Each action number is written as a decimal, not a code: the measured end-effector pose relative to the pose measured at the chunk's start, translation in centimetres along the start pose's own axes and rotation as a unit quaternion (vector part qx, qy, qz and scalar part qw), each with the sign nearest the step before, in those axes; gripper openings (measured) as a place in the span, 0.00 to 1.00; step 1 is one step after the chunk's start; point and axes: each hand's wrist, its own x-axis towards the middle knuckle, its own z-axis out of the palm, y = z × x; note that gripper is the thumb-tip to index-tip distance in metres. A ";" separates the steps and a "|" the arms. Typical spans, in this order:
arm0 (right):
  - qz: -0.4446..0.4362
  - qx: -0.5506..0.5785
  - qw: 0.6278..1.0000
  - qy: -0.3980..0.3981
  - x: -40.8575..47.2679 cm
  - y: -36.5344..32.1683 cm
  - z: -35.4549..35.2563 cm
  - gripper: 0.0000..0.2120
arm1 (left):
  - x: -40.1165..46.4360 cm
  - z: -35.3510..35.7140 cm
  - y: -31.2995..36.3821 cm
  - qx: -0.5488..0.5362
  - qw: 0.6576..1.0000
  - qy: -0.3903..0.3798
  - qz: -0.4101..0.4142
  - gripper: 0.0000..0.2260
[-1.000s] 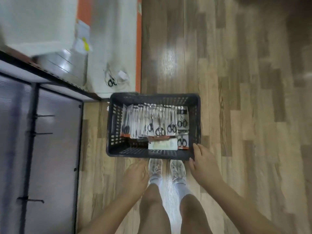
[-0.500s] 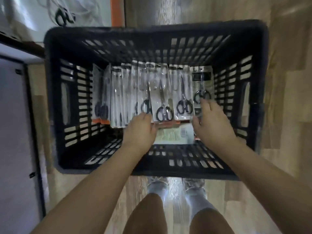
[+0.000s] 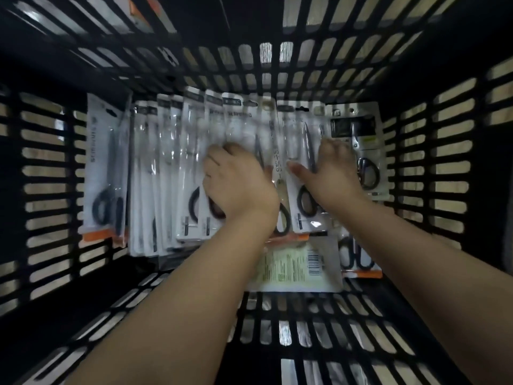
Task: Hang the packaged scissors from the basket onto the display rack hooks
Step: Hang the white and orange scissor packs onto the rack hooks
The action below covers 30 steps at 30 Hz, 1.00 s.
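The view is filled by the black slatted basket (image 3: 44, 190), and the packaged scissors (image 3: 194, 168) are seen standing in a tight row against its far wall, each card upright with its long axis running from the hang-hole at the far end to the black handles at the near end. Both hands are down inside the basket, on that row. The left hand (image 3: 236, 182) is laid over the packs near the middle of the row, its fingers bent onto the card faces — whether one pack is actually pinched cannot be told through the blur. The right hand (image 3: 330, 170) rests further toward the basket's right wall, thumb spread and fingers pressed on a pack; a firm grasp cannot be confirmed there either. A separate pack (image 3: 358, 151) with a darker card lies against the right wall, just beside the right hand, and a card turned label-side up (image 3: 294, 265) lies flat on the basket's floor, nearer than the row. The display rack is not in view — a pack is judged to need lifting out by its far, hole-bearing end.
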 end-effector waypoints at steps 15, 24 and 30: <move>0.155 0.062 0.982 -0.085 -1.4 -0.2 -0.3 0.49 | -0.5 -2.4 -2.0 -0.292 0.950 -0.106 0.008 0.28; 0.150 0.067 0.983 -0.082 -1.6 -0.2 0.0 0.53 | 0.5 -2.2 -3.5 -0.385 0.911 -0.141 -0.033 0.15; 0.146 0.273 0.951 0.006 -2.6 -0.1 0.1 0.26 | 0.5 -3.0 -3.5 -0.458 0.871 -0.156 -0.084 0.12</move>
